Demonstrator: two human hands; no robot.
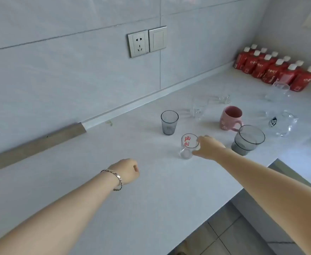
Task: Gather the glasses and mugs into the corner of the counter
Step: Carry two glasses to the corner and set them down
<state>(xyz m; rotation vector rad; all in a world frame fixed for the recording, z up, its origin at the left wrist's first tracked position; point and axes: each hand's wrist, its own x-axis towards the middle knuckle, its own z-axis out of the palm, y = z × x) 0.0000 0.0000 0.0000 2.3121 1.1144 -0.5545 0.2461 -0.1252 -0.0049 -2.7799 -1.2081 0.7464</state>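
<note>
My right hand (209, 147) grips a small clear glass with red lettering (187, 146) that stands on the pale counter (114, 162). Closed in a loose fist with nothing in it, my left hand (128, 171) hovers over the counter to the left. A ribbed grey tumbler (169, 122) stands behind the small glass. A pink mug (231, 117) and a wide grey glass (247, 139) stand to the right. Clear glasses sit farther back: one at centre (198, 107), a small one (224, 99), one near the bottles (278, 91), and a labelled one (281, 124).
Several red bottles with white caps (274, 70) fill the far right corner against the wall. A socket and switch (147, 41) are on the tiled wall. The counter's front edge (224, 201) runs diagonally at lower right, with floor tiles below.
</note>
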